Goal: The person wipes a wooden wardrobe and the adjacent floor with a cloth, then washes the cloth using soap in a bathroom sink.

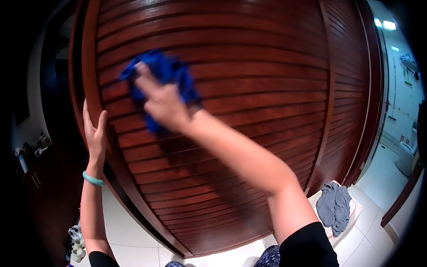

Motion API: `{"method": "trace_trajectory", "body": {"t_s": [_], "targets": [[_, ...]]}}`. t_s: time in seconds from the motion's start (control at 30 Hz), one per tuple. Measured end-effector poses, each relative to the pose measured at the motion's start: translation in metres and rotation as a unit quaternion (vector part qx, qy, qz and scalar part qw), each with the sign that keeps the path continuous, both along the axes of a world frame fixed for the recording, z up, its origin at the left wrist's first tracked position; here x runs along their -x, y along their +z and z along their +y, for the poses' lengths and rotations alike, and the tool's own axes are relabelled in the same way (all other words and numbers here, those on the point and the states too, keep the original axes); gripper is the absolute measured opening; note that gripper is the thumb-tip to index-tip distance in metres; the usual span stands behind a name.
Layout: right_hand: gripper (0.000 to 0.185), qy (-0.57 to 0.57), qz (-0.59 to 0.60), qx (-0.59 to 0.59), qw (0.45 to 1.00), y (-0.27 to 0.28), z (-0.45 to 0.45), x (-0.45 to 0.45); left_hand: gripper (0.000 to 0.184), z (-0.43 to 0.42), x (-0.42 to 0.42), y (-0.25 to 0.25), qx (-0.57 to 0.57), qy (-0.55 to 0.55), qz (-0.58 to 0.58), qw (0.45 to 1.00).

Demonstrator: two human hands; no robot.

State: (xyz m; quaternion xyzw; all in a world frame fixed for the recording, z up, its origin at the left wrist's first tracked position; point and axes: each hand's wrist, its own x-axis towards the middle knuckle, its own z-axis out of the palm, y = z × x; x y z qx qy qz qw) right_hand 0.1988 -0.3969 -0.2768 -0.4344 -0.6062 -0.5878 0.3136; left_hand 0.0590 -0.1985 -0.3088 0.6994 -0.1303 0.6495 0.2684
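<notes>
A bunched blue cloth (175, 71) is pressed against the slats of a dark reddish-brown louvered door (249, 93). My right hand (164, 102) lies over the cloth and holds it to the wood; its fingers are smeared by motion. On the door's left frame, my left hand (94, 131) rests at the edge with fingers stretched up and the thumb apart. A pale green bangle (93, 178) circles the left wrist.
A grey garment (333, 207) lies on a pale box-like item at the lower right. Shoes (78, 249) stand on the tiled floor at lower left. A dark cabinet (38, 171) with items on top is at the left. At right, a doorway shows a toilet (405, 158).
</notes>
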Motion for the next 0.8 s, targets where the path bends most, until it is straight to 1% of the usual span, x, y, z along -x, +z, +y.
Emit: {"method": "trace_trajectory", "body": {"t_s": [0.03,0.07,0.1,0.13,0.17,0.2,0.23,0.27,0.3,0.33,0.37,0.43,0.47,0.5,0.53,0.57,0.6,0.63,0.67,0.7,0.73,0.8], "targets": [[0.05,0.063,0.15,0.098,0.982,0.003,-0.024,-0.015,0.067,0.0,0.0,-0.001,-0.007,0.0,-0.005,1.0],[0.051,-0.011,0.226,0.11,0.968,0.004,-0.064,-0.02,0.067,0.003,-0.002,-0.002,-0.014,0.028,-0.019,0.999],[0.053,-0.094,0.15,0.031,0.984,0.003,-0.094,-0.043,0.067,0.002,-0.006,-0.002,-0.021,0.025,-0.028,0.999],[0.053,-0.167,0.169,-0.012,0.971,0.001,-0.128,-0.062,0.067,0.0,-0.009,-0.005,-0.026,0.045,-0.039,0.998],[0.052,-0.198,0.167,-0.095,0.961,-0.001,-0.155,-0.089,0.066,-0.001,-0.007,-0.005,-0.029,0.066,-0.052,0.996],[0.05,-0.246,0.17,-0.156,0.941,-0.002,-0.19,-0.122,0.066,-0.003,-0.004,-0.004,-0.028,0.064,-0.031,0.997],[0.048,-0.248,0.187,-0.222,0.924,-0.003,-0.219,-0.149,0.066,-0.007,-0.004,-0.005,-0.028,0.074,-0.036,0.996],[0.049,-0.281,0.24,-0.277,0.887,-0.003,-0.245,-0.174,0.066,-0.009,-0.004,-0.006,-0.025,0.074,-0.036,0.996],[0.052,-0.251,0.274,-0.317,0.873,-0.005,-0.268,-0.2,0.066,-0.009,-0.004,-0.005,-0.023,0.076,-0.039,0.996],[0.055,-0.266,0.353,-0.364,0.82,-0.003,-0.276,-0.216,0.066,-0.007,-0.006,-0.006,-0.033,0.119,-0.056,0.991],[0.055,-0.276,0.4,-0.381,0.786,0.008,-0.272,-0.214,0.066,-0.009,-0.006,-0.007,-0.029,0.14,-0.057,0.988],[0.055,-0.246,0.41,-0.354,0.804,0.033,-0.231,-0.173,0.066,-0.009,-0.008,-0.008,-0.017,0.148,-0.059,0.987],[0.054,-0.278,0.286,-0.323,0.858,0.04,-0.191,-0.162,0.065,-0.007,-0.01,-0.008,-0.016,0.147,-0.06,0.987],[0.053,-0.308,0.22,-0.286,0.88,0.049,-0.143,-0.113,0.065,-0.01,-0.007,-0.008,-0.012,0.149,-0.056,0.987],[0.053,-0.289,0.172,-0.266,0.903,0.053,-0.09,-0.087,0.066,-0.008,-0.009,-0.008,-0.011,0.149,-0.058,0.987],[0.054,-0.24,0.183,-0.209,0.93,0.057,-0.048,-0.042,0.066,-0.005,-0.009,-0.009,-0.013,0.148,-0.056,0.987],[0.053,-0.167,0.145,-0.178,0.959,0.065,-0.002,-0.02,0.062,-0.007,-0.008,-0.009,-0.013,0.142,-0.054,0.988],[0.053,-0.097,0.107,-0.177,0.974,0.07,0.041,0.005,0.062,-0.005,-0.008,-0.008,-0.011,0.142,-0.053,0.988],[0.05,0.006,0.059,-0.159,0.985,0.076,0.083,0.021,0.06,-0.004,-0.008,-0.007,0.0,0.124,-0.061,0.99],[0.047,0.061,0.003,-0.107,0.992,0.076,0.116,0.035,0.058,-0.003,-0.009,-0.008,0.011,0.104,-0.065,0.992],[0.049,-0.06,0.002,-0.096,0.994,0.074,0.134,0.05,0.057,-0.001,-0.011,-0.008,0.005,0.096,-0.069,0.993],[0.05,-0.122,-0.014,-0.089,0.988,0.07,0.126,0.056,0.056,0.006,-0.014,-0.01,-0.008,0.09,-0.077,0.993]]}}
